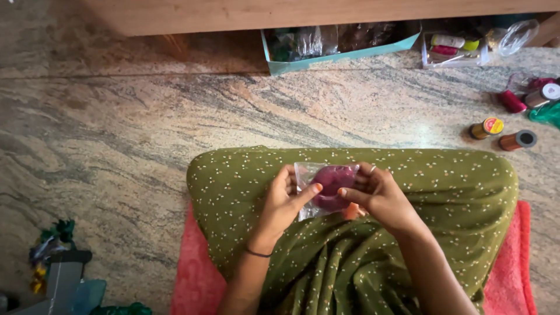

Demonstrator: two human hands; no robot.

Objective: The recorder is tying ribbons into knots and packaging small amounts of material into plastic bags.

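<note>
While the person sits cross-legged on a pink mat [513,262] on the stone floor [116,146], both hands are closed on a small clear pouch [308,175] held over the lap of a green dotted dress [443,186]. The left hand [284,201] pinches the pouch's left side, thumb stretched across its front. The right hand [379,195] grips the right side, thumb reaching in to meet the other. Inside sits a dark magenta lump [332,185], perhaps a coil of thread; I cannot tell for sure.

To my eye, the step in hand is working at the pouch with both thumbs, pressing or parting it near the middle. A next move would call for a firm pinch on each side and a careful pull apart, since the film is thin and slippery.

The pouch lies roughly flat, its face turned up toward the person. Its long axis seems to run from upper left to lower right, tilted slightly, though the hands hide its right edge. Something small and orange [351,211] peeks out beneath it.

Off to the right, thread spools [501,133] lie on the floor, and a teal box [344,53] sits beneath a wooden ledge.
</note>
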